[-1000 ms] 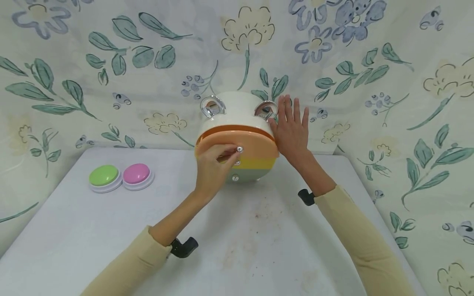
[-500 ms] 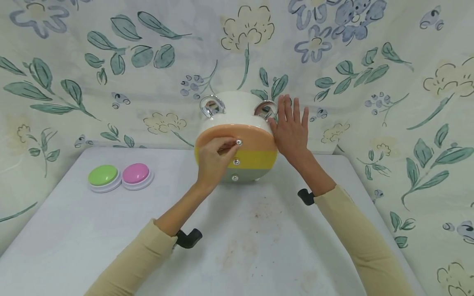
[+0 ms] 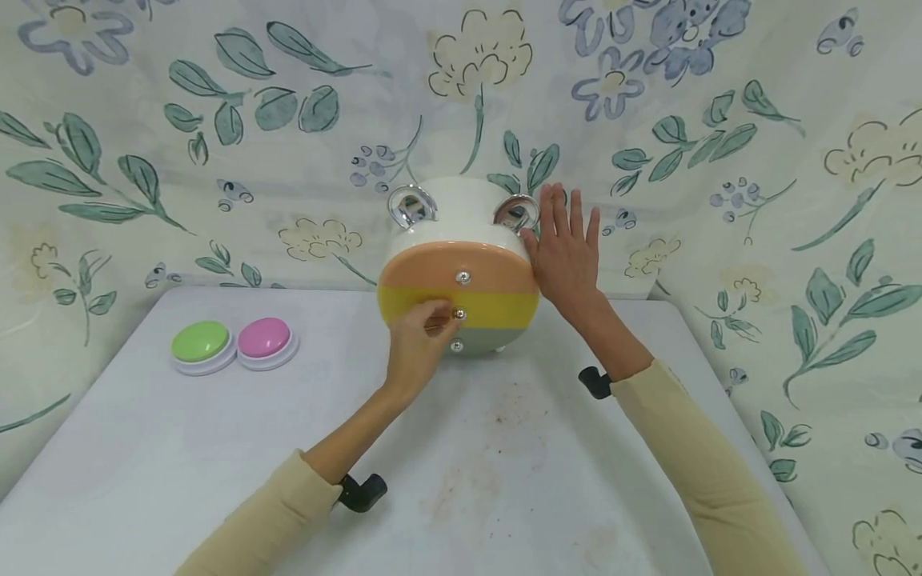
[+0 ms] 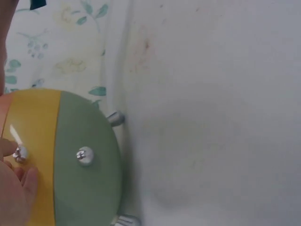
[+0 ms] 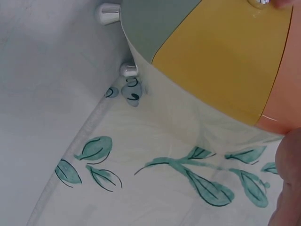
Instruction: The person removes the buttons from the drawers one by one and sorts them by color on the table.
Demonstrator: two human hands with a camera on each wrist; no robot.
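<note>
Yellow drawer front [image 3: 500, 310], middle of three on a rounded chest [image 3: 461, 210], sits flush; the chest stands at the 12 o'clock edge of the bench [image 3: 216, 440]. Left hand [image 3: 415, 344] pinches its silver knob [image 3: 459, 314]. Orange front [image 3: 421, 268] lies at 12 o'clock from it, green front [image 3: 493, 340] at 6. Right hand [image 3: 565, 260], fingers straight, rests against the chest's 3 o'clock side. Green button [image 3: 200, 342] and pink button [image 3: 265, 337] stand between 8 and 9 o'clock, well apart from the chest.

Wrist views close, head view higher
</note>
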